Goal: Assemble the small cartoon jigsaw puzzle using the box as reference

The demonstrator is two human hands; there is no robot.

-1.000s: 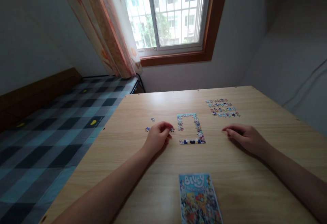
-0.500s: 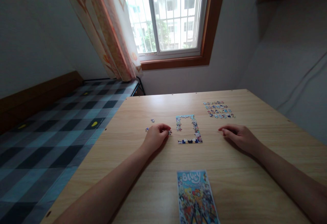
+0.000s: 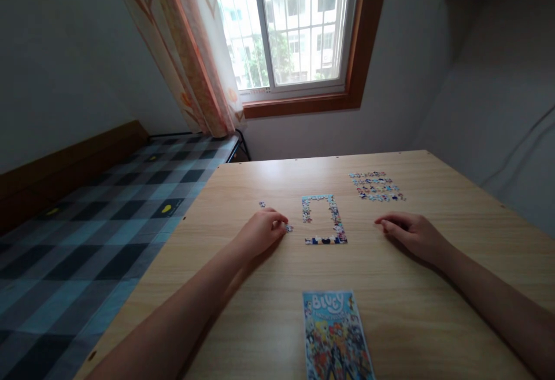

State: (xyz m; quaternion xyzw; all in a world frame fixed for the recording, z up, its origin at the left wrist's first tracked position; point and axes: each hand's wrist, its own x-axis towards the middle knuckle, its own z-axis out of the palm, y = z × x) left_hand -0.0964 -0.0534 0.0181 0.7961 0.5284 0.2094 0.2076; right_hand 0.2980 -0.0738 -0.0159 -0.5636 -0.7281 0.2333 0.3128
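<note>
On the wooden table [image 3: 433,305] lies a partly joined puzzle frame [image 3: 324,218], a hollow rectangle of small colourful pieces. My left hand [image 3: 262,231] rests just left of it, fingers curled, fingertips pinched on a small puzzle piece [image 3: 288,228] at the table surface. My right hand [image 3: 411,233] lies on the table to the right of the frame, fingers loosely curled, nothing visible in it. One loose piece [image 3: 262,204] sits beyond my left hand. Several loose pieces in rows [image 3: 376,186] lie at the far right.
A colourful picture card [image 3: 336,336] marked "Bluey" lies near the table's front edge. A bed with a blue checked cover [image 3: 87,224] stands to the left. A window [image 3: 295,27] with a curtain [image 3: 191,50] is behind the table.
My left hand has slid slightly down and left with its piece, covering the loose pieces that lay by it. My right hand has stayed put; the view shifted a little.
</note>
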